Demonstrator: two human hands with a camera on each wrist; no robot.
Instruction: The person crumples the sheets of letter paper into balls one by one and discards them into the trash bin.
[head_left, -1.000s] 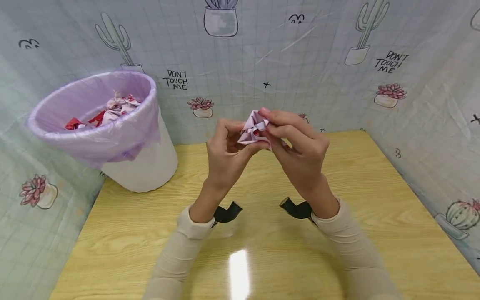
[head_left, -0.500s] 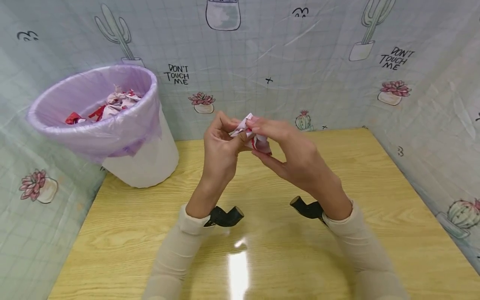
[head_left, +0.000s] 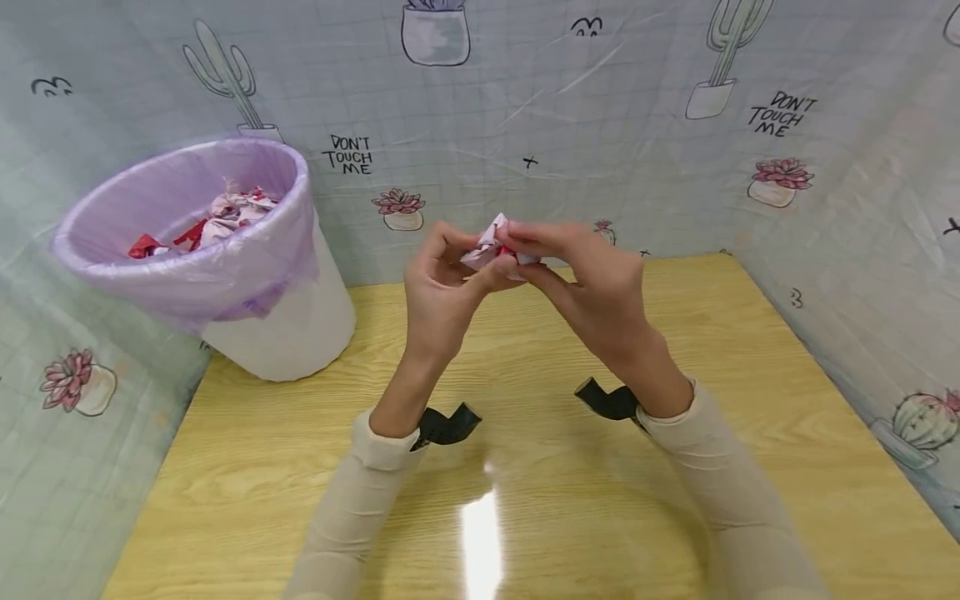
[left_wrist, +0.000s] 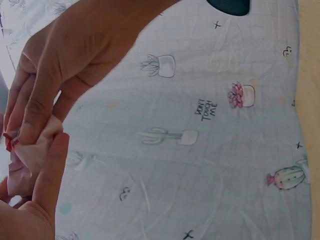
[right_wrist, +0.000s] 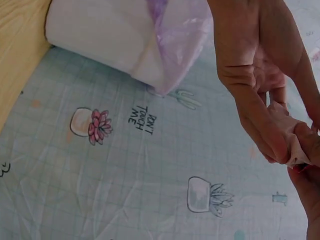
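Observation:
Both hands meet on a small piece of folded paper (head_left: 486, 244), pale pink-white outside with a bit of red showing in the middle, raised above the table. My left hand (head_left: 442, 300) pinches its left side, thumb on the near face. From the other side my right hand (head_left: 600, 283) grips it between thumb and fingers, with the fingertips on the top fold. In the left wrist view a creased face of the paper (left_wrist: 32, 157) shows between the two hands. Fingers cover much of the paper (right_wrist: 286, 122) in the right wrist view.
At the left stands a white bin (head_left: 300, 333) with a purple liner (head_left: 225, 287) over its rim. Several crumpled red and pale paper scraps (head_left: 236, 208) lie inside. Below the hands is a wooden table (head_left: 540, 492). A cactus-print cloth (head_left: 600, 150) closes off the back and sides.
The paper has been turned in the fingers, and its open star-like folds now appear narrower. My right hand shifted its hold, fingers moving to the top fold. Both hands stay together over the table.

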